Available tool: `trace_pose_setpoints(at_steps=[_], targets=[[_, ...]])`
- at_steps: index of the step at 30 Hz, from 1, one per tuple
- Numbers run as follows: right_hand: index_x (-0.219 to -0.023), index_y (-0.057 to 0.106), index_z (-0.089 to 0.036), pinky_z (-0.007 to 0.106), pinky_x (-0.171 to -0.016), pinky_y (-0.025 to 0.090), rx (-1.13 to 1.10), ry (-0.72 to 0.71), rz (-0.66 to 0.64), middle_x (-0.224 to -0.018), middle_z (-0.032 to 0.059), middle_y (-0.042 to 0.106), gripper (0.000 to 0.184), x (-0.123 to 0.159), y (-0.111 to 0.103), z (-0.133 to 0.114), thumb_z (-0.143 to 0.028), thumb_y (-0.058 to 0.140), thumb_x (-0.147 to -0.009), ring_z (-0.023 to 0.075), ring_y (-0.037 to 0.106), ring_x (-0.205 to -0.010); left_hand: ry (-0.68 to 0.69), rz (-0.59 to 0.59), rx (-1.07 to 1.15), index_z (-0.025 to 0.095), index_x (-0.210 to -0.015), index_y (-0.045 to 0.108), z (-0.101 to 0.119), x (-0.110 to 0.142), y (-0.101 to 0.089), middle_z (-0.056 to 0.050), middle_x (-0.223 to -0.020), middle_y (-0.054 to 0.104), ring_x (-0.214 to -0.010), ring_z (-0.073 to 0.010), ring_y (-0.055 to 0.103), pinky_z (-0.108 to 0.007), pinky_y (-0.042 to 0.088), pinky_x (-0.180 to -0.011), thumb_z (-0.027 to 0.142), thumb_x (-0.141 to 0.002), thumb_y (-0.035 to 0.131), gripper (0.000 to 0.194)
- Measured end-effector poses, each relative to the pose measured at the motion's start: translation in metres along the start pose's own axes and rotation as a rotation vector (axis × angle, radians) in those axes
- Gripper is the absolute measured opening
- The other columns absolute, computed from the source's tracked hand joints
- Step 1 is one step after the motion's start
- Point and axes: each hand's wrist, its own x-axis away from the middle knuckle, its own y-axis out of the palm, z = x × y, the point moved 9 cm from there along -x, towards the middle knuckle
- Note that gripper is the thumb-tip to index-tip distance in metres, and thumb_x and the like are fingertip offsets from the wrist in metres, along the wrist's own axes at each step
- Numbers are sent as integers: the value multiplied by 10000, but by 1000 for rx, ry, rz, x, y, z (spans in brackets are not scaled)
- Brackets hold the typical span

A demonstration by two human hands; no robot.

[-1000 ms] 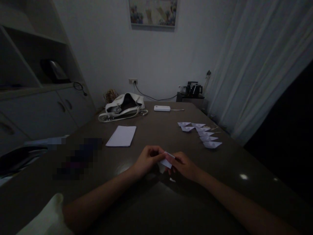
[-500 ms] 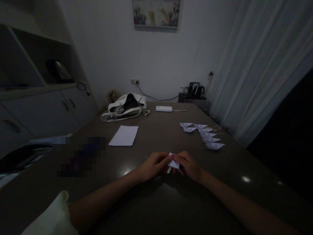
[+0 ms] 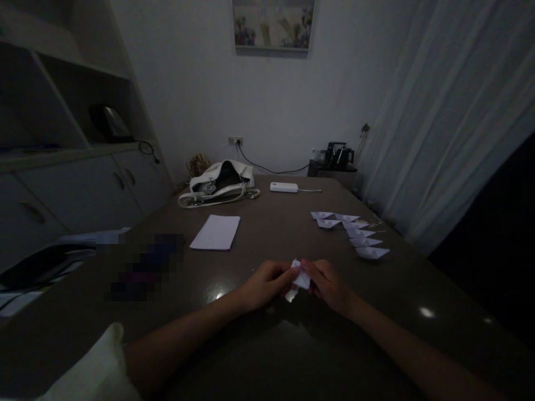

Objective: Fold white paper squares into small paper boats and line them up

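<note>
Between my two hands is a small piece of folded white paper (image 3: 302, 279), held just above the dark table. My left hand (image 3: 270, 284) pinches its left side, thumb on top. On its right edge my right hand (image 3: 328, 283) is closed, with the thumb near the upper corner. Fingers hide the paper's underside. Several folded white paper boats (image 3: 371, 253) stand in a bent row on the right of the table. A stack of white paper sheets (image 3: 216, 233) lies to the left, beyond my left hand.
A white handbag (image 3: 221, 184) sits at the far left of the table (image 3: 276, 223). Near the far edge lies a white power bank (image 3: 284, 187) with a short cable. A blurred-out dark patch (image 3: 146, 267) covers something on the left.
My right thumb has shifted up toward the paper's top corner, and more of the paper's face shows. The whole view has slid slightly to the right.
</note>
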Motion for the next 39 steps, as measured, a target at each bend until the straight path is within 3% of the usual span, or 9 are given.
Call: trace_pose_setpoints(at_steps=[4, 8, 12, 17, 22, 25, 30, 39], targets=[[-519, 546, -156, 214, -358, 261, -34, 1, 9, -425, 0, 467, 636, -1, -1, 3, -654, 323, -846, 82, 378, -349, 51, 35, -119, 133, -634, 536, 2, 1, -5, 28, -545, 440, -505, -87, 390, -192, 292, -475, 500, -901, 380, 480], [-604, 597, -142, 198, -378, 288, -112, -8, -126, -498, 5, 543, 583, -1, 12, 1, -611, 364, -860, 68, 409, -358, 83, 125, -161, 135, -631, 527, 6, 1, -15, 28, -545, 434, -503, -88, 379, -196, 278, -467, 488, -908, 364, 478], [-553, 566, -142, 186, -385, 301, -84, -33, -179, -411, -20, 469, 579, -2, 17, -1, -587, 377, -871, 69, 423, -349, 42, 178, -144, 138, -606, 503, 3, -1, -22, 40, -524, 407, -477, -81, 347, -196, 247, -448, 510, -889, 374, 485], [-528, 536, -148, 176, -358, 292, -82, -32, -217, -404, -26, 459, 568, 1, 19, 1, -581, 392, -867, 65, 418, -328, -47, 121, -26, 139, -611, 510, -7, -3, -18, 46, -501, 410, -450, -78, 339, -195, 245, -433, 573, -853, 369, 517], [-513, 551, -142, 173, -360, 301, -124, 13, -383, -415, -10, 484, 569, 10, 35, 1, -554, 400, -874, 71, 451, -339, -47, 65, 34, 146, -583, 482, -8, -4, -11, 53, -505, 385, -458, -75, 331, -193, 257, -436, 577, -833, 409, 504], [-537, 591, -132, 174, -375, 298, -138, -1, -375, -431, -3, 504, 563, 9, 36, 1, -540, 409, -878, 69, 457, -362, 33, 73, -5, 142, -575, 475, -2, -3, -11, 50, -521, 384, -478, -73, 337, -189, 266, -453, 523, -854, 430, 474], [-764, 692, -122, 173, -438, 318, -119, -24, -408, -513, 4, 573, 457, 9, 38, -2, -484, 442, -892, 65, 461, -432, 100, 68, -58, 128, -595, 523, 4, 0, -11, 34, -509, 437, -483, -78, 376, -186, 283, -463, 452, -895, 402, 457], [-647, 659, -122, 184, -449, 333, -143, -48, -380, -491, 5, 562, 437, 8, 32, -6, -454, 488, -872, 79, 504, -436, 96, 69, -81, 141, -559, 468, 4, 1, -14, 44, -510, 375, -478, -81, 343, -189, 255, -444, 489, -889, 373, 489]])
